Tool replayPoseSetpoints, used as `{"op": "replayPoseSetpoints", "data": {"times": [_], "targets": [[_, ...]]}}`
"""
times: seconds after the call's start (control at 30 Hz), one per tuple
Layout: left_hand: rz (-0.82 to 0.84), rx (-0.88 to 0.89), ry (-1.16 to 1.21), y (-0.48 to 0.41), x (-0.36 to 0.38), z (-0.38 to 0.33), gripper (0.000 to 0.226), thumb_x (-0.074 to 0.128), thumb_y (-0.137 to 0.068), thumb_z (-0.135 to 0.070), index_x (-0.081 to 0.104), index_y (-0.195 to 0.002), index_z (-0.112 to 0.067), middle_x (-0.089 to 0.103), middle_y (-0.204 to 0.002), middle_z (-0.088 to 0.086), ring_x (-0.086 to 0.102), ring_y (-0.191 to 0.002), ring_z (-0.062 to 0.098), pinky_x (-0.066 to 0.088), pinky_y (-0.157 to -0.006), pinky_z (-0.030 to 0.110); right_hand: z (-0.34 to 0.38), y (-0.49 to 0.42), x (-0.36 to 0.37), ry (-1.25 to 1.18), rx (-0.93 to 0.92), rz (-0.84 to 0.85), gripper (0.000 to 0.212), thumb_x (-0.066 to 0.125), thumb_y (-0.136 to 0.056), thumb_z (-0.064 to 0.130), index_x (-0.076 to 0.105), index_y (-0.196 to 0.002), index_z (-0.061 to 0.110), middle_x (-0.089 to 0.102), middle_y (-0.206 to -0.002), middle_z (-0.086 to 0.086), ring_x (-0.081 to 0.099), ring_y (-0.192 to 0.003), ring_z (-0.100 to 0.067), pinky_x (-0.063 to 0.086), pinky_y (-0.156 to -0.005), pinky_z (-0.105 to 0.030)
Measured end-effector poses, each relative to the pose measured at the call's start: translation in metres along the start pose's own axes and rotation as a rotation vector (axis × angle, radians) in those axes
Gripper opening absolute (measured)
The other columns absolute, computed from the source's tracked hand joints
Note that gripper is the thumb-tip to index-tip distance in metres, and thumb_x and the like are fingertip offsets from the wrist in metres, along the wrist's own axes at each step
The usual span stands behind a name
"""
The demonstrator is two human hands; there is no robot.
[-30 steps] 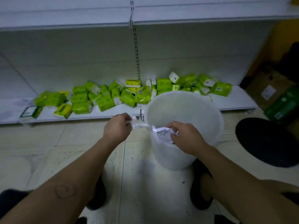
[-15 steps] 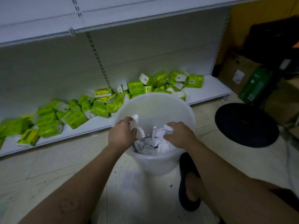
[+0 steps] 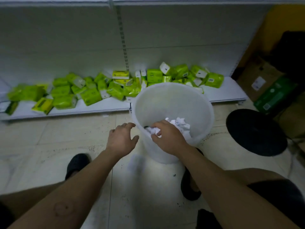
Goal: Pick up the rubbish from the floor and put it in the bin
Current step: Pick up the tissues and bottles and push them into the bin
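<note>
A white translucent bin (image 3: 173, 96) stands on the tiled floor in front of me. Crumpled white paper (image 3: 179, 123) lies inside it. My right hand (image 3: 166, 138) reaches over the near rim into the bin, its fingers curled around a wad of the paper (image 3: 154, 130). My left hand (image 3: 122, 139) hovers just outside the bin's left wall, fingers apart and holding nothing.
A low white shelf (image 3: 92, 108) behind the bin holds several green tissue packs (image 3: 92, 95). A black round lid (image 3: 255, 131) lies on the floor at the right. Cardboard and green boxes (image 3: 270, 90) stand at far right. My dark shoes (image 3: 76, 164) flank the bin.
My left hand has let go of its paper and come out of the bin to its left side. My right hand stays inside on the paper. The view swung back left.
</note>
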State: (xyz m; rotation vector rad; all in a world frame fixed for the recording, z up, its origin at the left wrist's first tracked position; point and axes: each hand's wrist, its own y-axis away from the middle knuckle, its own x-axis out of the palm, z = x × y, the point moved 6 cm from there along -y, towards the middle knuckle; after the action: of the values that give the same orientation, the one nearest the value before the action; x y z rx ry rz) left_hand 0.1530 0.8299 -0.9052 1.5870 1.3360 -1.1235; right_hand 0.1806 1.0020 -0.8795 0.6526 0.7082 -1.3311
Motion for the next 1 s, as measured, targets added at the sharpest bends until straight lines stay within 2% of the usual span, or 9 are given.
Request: {"op": "replayPoseSetpoints", "data": {"times": [0.1,0.17,0.33,0.53,0.7,0.83,0.9,1.0], "targets": [[0.081,-0.065,0.01,0.025,0.007,0.034,0.048,0.058,-0.086,-0.044,0.05,-0.13,-0.026,0.058,-0.131,-0.001,0.053,-0.119,0.023,0.039,-0.097,0.041,0.025,0.008,0.026,0.042,-0.063,0.094,0.023,0.055,-0.084,0.028,0.064,-0.106,0.027,0.067,-0.1,0.005,0.059,-0.079,-0.011,0.049,-0.077,-0.029],[0.157,-0.112,0.015,0.039,0.016,0.055,0.049,0.058,-0.086,-0.045,0.05,-0.131,-0.026,0.057,-0.132,-0.001,0.053,-0.12,0.023,0.04,-0.099,0.042,0.031,0.013,0.05,0.09,-0.067,0.211,0.022,0.054,-0.085,0.029,0.064,-0.105,0.027,0.069,-0.096,0.006,0.06,-0.079,-0.011,0.049,-0.073,-0.027],[0.337,-0.183,0.03,0.055,0.058,0.091,0.054,0.058,-0.087,-0.044,0.044,-0.136,-0.026,0.054,-0.137,0.001,0.05,-0.125,0.024,0.041,-0.102,0.042,-0.003,0.022,0.121,0.185,0.088,0.538,0.029,0.058,-0.087,0.034,0.062,-0.112,0.021,0.065,-0.115,-0.004,0.061,-0.101,-0.022,0.047,-0.088,-0.031],[0.478,-0.241,0.006,0.046,0.126,0.125,0.057,0.055,-0.088,-0.042,0.038,-0.14,-0.026,0.053,-0.137,0.002,0.049,-0.124,0.025,0.039,-0.099,0.043,-0.075,0.021,0.204,0.219,0.264,0.757,0.037,0.052,-0.091,0.03,0.054,-0.126,0.017,0.055,-0.133,-0.009,0.054,-0.118,-0.026,0.045,-0.099,-0.034],[0.535,-0.296,0.028,0.028,0.193,0.148,0.057,0.057,-0.087,-0.043,0.04,-0.139,-0.025,0.054,-0.136,0.005,0.052,-0.12,0.027,0.042,-0.099,0.043,-0.127,-0.002,0.266,0.287,0.32,0.82,0.045,0.051,-0.091,0.032,0.044,-0.135,0.022,0.037,-0.145,-0.011,0.041,-0.129,-0.03,0.041,-0.102,-0.037],[0.512,-0.301,0.083,0.006,0.233,0.156,0.057,0.059,-0.086,-0.04,0.044,-0.137,-0.02,0.055,-0.132,0.008,0.052,-0.118,0.029,0.044,-0.099,0.046,-0.135,-0.033,0.308,0.287,0.258,0.752,0.057,0.06,-0.082,0.032,0.041,-0.136,0.032,0.034,-0.144,-0.01,0.035,-0.131,-0.035,0.04,-0.105,-0.044],[0.522,-0.293,0.101,-0.002,0.251,0.16,0.059,0.06,-0.085,-0.04,0.043,-0.138,-0.02,0.053,-0.135,0.009,0.049,-0.121,0.029,0.043,-0.1,0.046,-0.133,-0.043,0.328,0.337,0.196,0.734,0.063,0.06,-0.08,0.034,0.035,-0.137,0.038,0.022,-0.15,-0.012,0.022,-0.138,-0.037,0.035,-0.108,-0.05],[0.548,-0.279,0.141,-0.008,0.269,0.166,0.059,0.056,-0.088,-0.04,0.04,-0.141,-0.018,0.049,-0.14,0.011,0.044,-0.127,0.032,0.041,-0.102,0.047,-0.138,-0.042,0.355,0.392,0.204,0.8,0.066,0.056,-0.084,0.036,0.026,-0.143,0.038,0.006,-0.153,-0.02,0.003,-0.144,-0.04,0.026,-0.112,-0.055]]}}
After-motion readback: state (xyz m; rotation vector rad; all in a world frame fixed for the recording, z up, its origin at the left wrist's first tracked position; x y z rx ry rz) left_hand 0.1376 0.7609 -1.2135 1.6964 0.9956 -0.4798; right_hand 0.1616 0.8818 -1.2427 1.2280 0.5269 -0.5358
